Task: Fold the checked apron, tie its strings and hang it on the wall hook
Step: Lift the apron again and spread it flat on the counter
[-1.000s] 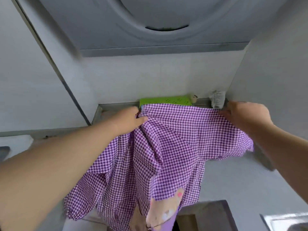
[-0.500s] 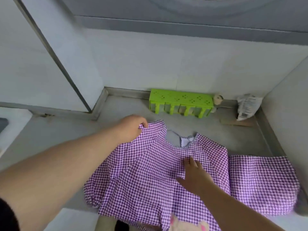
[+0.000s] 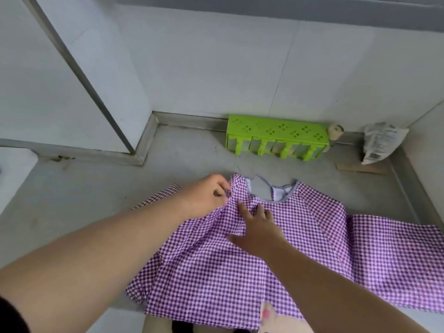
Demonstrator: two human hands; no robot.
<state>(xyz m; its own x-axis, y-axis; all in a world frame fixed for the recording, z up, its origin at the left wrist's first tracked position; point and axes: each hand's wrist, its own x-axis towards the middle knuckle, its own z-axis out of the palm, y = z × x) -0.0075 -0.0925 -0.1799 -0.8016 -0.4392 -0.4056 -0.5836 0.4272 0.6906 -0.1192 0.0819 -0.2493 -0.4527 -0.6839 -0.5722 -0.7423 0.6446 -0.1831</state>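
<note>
The left hand (image 3: 204, 197) pinches a fold of the checked apron (image 3: 300, 251) near its neckline. Beside it, the right hand (image 3: 258, 230) presses straight fingers (image 3: 242, 206) flat on the cloth, which lies spread on the grey bench (image 3: 96, 188); a green rack (image 3: 277, 138) stands behind.

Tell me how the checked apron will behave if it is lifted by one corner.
The checked apron is probably floppy: it bunches into folds where the left hand pinches it. It likely weighs little, since it lies thin on the counter. It would probably drape rather than hold shape.
</note>
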